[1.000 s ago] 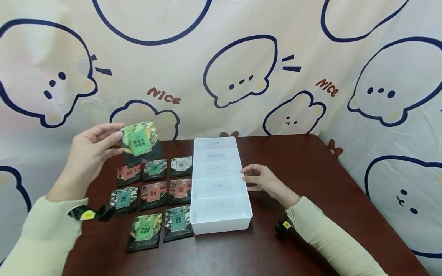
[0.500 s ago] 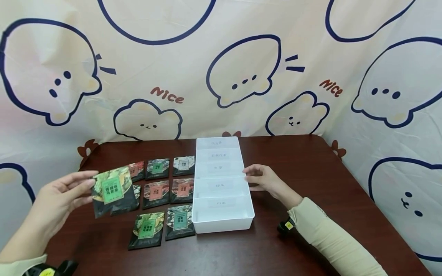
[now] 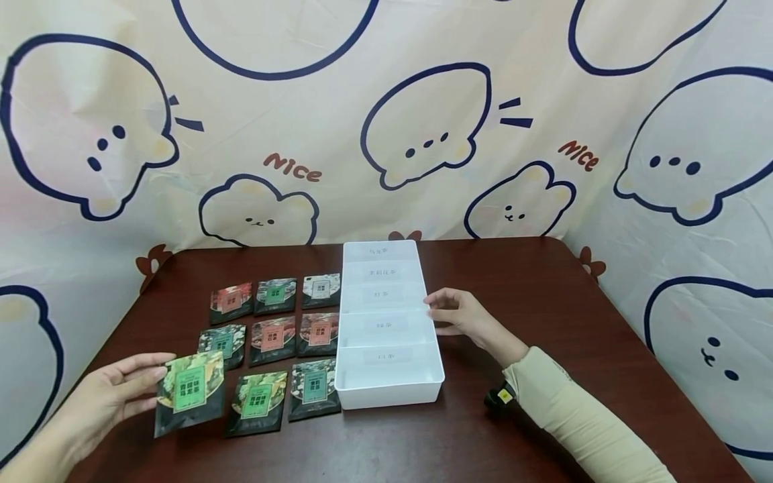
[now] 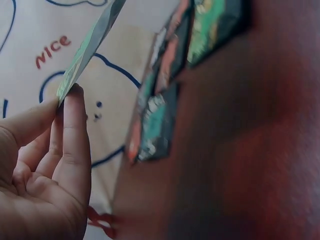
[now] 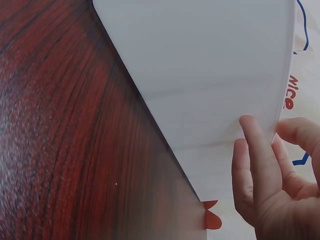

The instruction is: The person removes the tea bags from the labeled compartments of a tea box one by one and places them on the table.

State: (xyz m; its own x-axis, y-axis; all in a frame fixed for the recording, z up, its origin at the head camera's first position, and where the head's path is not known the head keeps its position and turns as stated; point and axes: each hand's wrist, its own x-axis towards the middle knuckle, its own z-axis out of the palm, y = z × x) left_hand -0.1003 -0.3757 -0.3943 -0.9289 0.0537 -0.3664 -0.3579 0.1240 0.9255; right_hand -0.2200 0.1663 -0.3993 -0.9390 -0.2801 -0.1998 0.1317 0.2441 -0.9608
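My left hand (image 3: 115, 396) pinches a dark sachet with a green label (image 3: 188, 391) by its left edge, low over the table at the front left. In the left wrist view the sachet's edge (image 4: 89, 44) runs up from my fingertips (image 4: 70, 100). Several more sachets (image 3: 272, 339) lie in rows on the brown table (image 3: 543, 302). A white divided tray (image 3: 386, 322) with labelled compartments stands right of them. My right hand (image 3: 461, 314) rests against the tray's right wall (image 5: 210, 75), fingers loosely curved.
A cartoon-printed cloth (image 3: 386, 114) hangs behind and around the table. The table's rounded far corners and right edge are in view. Bare wood lies right of the tray and along the front edge.
My left hand has carried the green sachet down from above the far rows toward me, to the front left next to the nearest row. The right hand has stayed at the tray.
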